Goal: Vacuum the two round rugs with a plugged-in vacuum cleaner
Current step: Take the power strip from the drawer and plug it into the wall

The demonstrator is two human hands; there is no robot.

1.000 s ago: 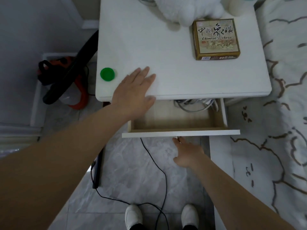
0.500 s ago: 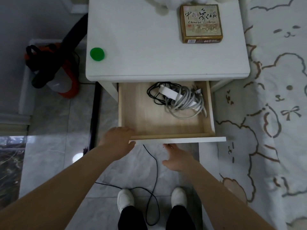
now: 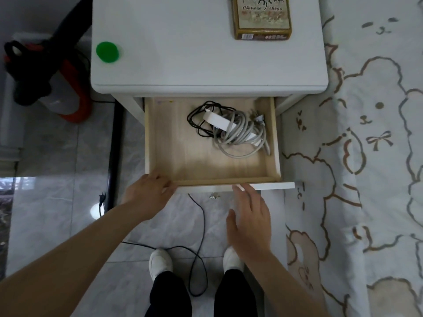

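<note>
The red and black vacuum cleaner (image 3: 57, 88) stands on the floor left of the white nightstand (image 3: 206, 53). Its black cord (image 3: 201, 225) trails over the tiles between my feet, and the plug (image 3: 101, 197) lies loose on the floor. The nightstand's drawer (image 3: 275, 145) is pulled out and holds a white power strip (image 3: 219, 121) wound in grey cable. My left hand (image 3: 148, 195) grips the drawer's front left corner with curled fingers. My right hand (image 3: 249, 220) hovers flat in front of the drawer face, fingers straight, holding nothing. No round rug is in view.
A green cap (image 3: 107, 52) and a Chinese chess box (image 3: 263, 18) lie on the nightstand top. A bed with a bear-print cover (image 3: 366, 156) fills the right side. A small metal drawer knob (image 3: 214, 196) shows under the drawer front. Marble tiles cover the floor.
The drawer slid out from slightly open to wide open, baring the power strip. My left hand left the nightstand top for the drawer corner. My right hand let go of the knob and opened.
</note>
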